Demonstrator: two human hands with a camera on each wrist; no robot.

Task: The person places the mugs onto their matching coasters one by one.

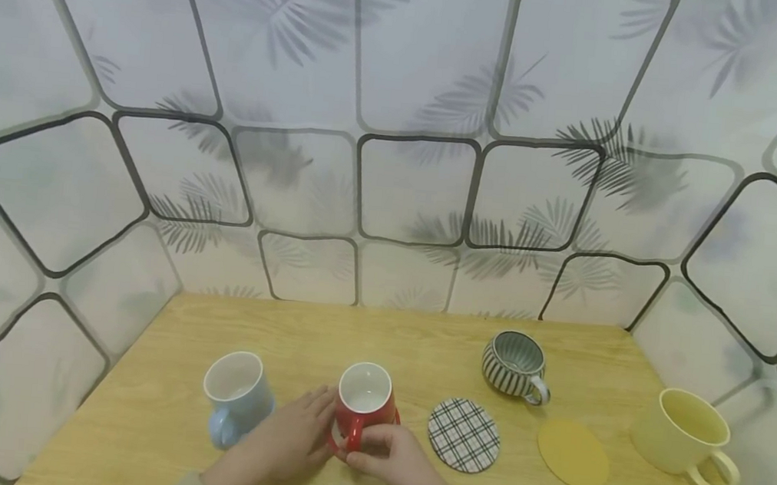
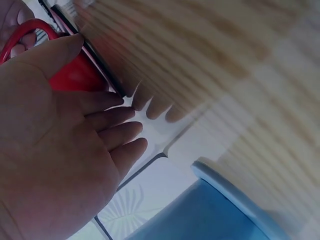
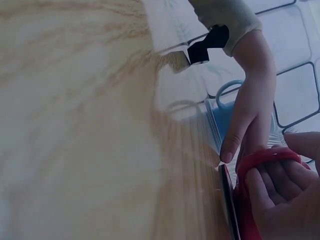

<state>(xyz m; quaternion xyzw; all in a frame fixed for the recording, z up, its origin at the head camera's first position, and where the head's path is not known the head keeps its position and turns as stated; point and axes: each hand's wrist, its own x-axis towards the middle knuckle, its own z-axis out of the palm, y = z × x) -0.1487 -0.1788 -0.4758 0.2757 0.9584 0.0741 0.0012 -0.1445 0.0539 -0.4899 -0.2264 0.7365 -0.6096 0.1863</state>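
Observation:
A red mug (image 1: 384, 410) with a white inside stands upright on a thin round red coaster (image 3: 229, 202) at the front middle of the table. My right hand (image 1: 400, 459) grips the mug's red handle (image 3: 265, 156), its fingers curled at the loop. On the mug's left side, my left hand (image 1: 299, 429) lies with fingers extended and holds nothing. The left wrist view shows its thumb (image 2: 67, 50) against the mug and coaster edge. Left of that hand is a light blue mug (image 1: 251, 398), upright, handle toward me.
To the right lie a plaid round coaster (image 1: 464, 435) and a yellow oval coaster (image 1: 573, 453). Behind them stands a striped cup (image 1: 502, 376). A pale yellow mug (image 1: 663, 436) is near the table's right edge. Patterned walls (image 1: 414, 191) enclose the wooden table (image 1: 325, 329).

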